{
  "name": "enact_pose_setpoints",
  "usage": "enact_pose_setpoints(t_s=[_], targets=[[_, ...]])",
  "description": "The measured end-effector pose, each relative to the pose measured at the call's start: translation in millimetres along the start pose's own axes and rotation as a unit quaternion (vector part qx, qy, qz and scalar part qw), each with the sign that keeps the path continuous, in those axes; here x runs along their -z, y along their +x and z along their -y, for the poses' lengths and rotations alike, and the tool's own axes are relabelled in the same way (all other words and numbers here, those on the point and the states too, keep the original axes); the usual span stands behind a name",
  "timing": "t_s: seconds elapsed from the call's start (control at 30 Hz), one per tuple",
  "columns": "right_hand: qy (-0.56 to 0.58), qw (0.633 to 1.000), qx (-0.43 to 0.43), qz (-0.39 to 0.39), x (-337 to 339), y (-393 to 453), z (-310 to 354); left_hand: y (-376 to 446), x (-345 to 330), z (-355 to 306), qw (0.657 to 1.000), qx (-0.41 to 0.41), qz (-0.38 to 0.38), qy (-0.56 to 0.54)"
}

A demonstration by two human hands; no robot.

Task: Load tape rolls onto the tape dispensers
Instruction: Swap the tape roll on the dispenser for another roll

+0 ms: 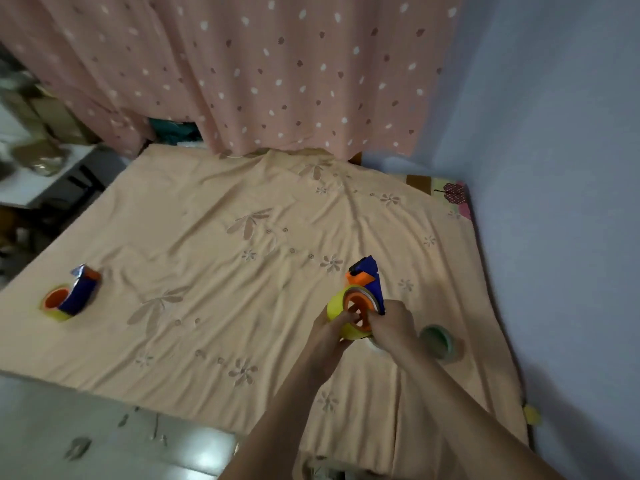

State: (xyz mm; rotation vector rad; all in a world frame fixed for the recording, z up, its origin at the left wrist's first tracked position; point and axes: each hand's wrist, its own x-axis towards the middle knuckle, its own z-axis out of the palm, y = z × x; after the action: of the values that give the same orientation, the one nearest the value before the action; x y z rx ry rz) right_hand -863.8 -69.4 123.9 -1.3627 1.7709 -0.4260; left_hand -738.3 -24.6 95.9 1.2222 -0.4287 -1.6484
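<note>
A blue and orange tape dispenser [367, 278] stands at the right of the bed with a yellow tape roll [335, 306] around its orange hub. My left hand [329, 336] grips the yellow roll from below and the left. My right hand [393, 323] holds the dispenser's blue body on the right side. A second blue and orange dispenser [81, 289] lies at the left with a yellow roll [55, 308] on it. A green tape roll [438, 341] lies on the sheet just right of my right hand. A pale roll [375, 344] shows partly under my right wrist.
A peach flowered sheet [242, 271] covers the bed. A pink dotted curtain [259, 71] hangs behind it. A blue wall [571, 202] runs along the right. Tiled floor [104, 427] lies at the lower left, cluttered shelves [31, 133] at the far left.
</note>
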Motion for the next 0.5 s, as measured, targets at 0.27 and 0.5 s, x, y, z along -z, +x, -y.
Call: enact_pose_setpoints(t_s=[0.27,0.5], targets=[[-0.015,0.986,0.097,0.132,-65.1,-14.4,33.8,-47.2,62.8,-4.6,0.98,-0.043,-0.19,-0.041],[0.007,0.967,0.139,0.212,-116.3,-41.1,58.3,-81.0,113.2,-14.1,0.958,-0.068,-0.264,-0.084]])
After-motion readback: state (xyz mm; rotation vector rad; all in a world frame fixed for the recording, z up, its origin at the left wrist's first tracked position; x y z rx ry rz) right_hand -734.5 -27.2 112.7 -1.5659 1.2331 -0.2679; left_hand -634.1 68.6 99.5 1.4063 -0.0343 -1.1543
